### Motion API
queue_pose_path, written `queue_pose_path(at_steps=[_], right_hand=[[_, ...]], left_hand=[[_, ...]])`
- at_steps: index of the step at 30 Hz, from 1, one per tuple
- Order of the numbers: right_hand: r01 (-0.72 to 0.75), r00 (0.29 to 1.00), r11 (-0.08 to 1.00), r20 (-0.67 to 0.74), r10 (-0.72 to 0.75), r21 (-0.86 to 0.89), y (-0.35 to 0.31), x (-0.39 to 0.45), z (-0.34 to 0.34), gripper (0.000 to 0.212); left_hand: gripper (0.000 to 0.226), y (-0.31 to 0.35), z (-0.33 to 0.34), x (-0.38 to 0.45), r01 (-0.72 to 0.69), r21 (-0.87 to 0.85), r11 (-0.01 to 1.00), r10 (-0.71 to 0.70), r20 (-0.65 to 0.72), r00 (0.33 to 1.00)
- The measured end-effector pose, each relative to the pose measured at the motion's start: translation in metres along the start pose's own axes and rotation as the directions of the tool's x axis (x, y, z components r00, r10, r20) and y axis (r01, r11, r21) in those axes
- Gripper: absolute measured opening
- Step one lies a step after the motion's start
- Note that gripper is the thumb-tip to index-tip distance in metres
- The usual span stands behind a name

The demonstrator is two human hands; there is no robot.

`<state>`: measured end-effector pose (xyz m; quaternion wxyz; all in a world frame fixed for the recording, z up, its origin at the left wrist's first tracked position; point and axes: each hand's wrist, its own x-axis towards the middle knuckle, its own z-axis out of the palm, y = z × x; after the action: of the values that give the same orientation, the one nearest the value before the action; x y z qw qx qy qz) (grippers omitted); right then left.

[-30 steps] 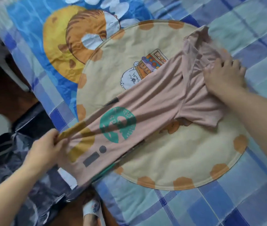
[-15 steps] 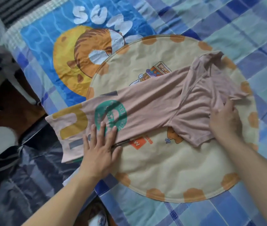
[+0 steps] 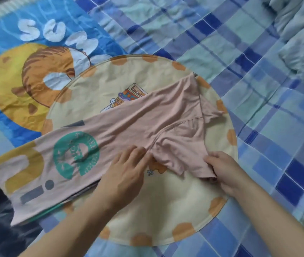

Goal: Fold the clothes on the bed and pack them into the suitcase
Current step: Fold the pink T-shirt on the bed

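Both hands have shifted since half a second ago: left hand (image 3: 127, 171) slid from the green logo to the armpit seam, fingers flat, pressing; right hand (image 3: 221, 169) now pinches the sleeve hem. Sleeve fold looks next. Shirt (image 3: 128, 125) lies mid-frame, folded lengthwise, on a round cushion (image 3: 166, 210). Thin, soft pink knit, wrinkled; cushion smooth, bed (image 3: 258, 127) checked. Suitcase not seen.
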<state>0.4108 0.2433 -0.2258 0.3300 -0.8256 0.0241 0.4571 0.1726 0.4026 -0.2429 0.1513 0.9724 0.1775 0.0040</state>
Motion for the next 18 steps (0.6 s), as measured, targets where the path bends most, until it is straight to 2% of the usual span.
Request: queue_pose_path(at_steps=[3, 5, 6, 7, 8, 9, 10, 11, 14, 16, 18], right_hand=[[-0.018, 0.993, 0.975, 0.108, 0.043, -0.221, -0.007, 0.008, -0.011, 0.016], [-0.035, 0.979, 0.901, 0.164, 0.117, -0.432, -0.017, 0.013, -0.016, 0.013], [0.009, 0.99, 0.845, 0.123, 0.068, -0.535, -0.025, 0.018, -0.018, 0.012], [0.077, 0.997, 0.78, 0.049, -0.06, -0.621, -0.036, 0.027, -0.019, 0.012], [0.163, 0.967, 0.724, -0.036, -0.252, -0.67, -0.048, 0.036, -0.02, 0.01], [0.253, 0.896, 0.691, -0.105, -0.431, -0.677, -0.063, 0.045, -0.018, 0.011], [0.34, 0.826, 0.694, -0.15, -0.543, -0.635, -0.077, 0.057, -0.015, 0.014], [0.388, 0.808, 0.724, -0.167, -0.565, -0.57, -0.09, 0.07, -0.012, 0.016], [0.352, 0.914, 0.868, -0.07, -0.399, -0.351, -0.108, 0.105, 0.002, 0.017], [0.32, 0.93, 0.863, -0.044, -0.365, -0.392, -0.105, 0.125, 0.006, 0.011], [0.307, 0.911, 0.821, -0.1, -0.399, -0.48, -0.099, 0.135, 0.006, 0.009]], left_hand=[[0.045, 0.022, 0.016, 0.03, -0.287, 0.102, 0.953, 0.285, 0.033, 0.958], [0.035, 0.026, 0.021, 0.046, -0.363, 0.156, 0.919, 0.361, 0.038, 0.932], [0.029, 0.028, 0.022, 0.054, -0.371, 0.178, 0.911, 0.371, 0.033, 0.928], [0.023, 0.028, 0.023, 0.061, -0.371, 0.192, 0.909, 0.372, 0.029, 0.928], [0.016, 0.028, 0.023, 0.066, -0.368, 0.185, 0.911, 0.371, 0.02, 0.929], [0.009, 0.028, 0.023, 0.071, -0.362, 0.15, 0.92, 0.365, 0.011, 0.931], [0.005, 0.028, 0.021, 0.073, -0.349, 0.096, 0.932, 0.35, 0.002, 0.937], [0.003, 0.027, 0.018, 0.072, -0.329, 0.04, 0.944, 0.329, -0.011, 0.944], [0.005, 0.021, 0.007, 0.053, -0.284, -0.087, 0.955, 0.281, -0.045, 0.959], [0.004, 0.014, 0.003, 0.036, -0.259, -0.158, 0.953, 0.258, -0.022, 0.966], [0.012, 0.006, 0.007, 0.021, -0.216, -0.182, 0.959, 0.229, 0.057, 0.972]])
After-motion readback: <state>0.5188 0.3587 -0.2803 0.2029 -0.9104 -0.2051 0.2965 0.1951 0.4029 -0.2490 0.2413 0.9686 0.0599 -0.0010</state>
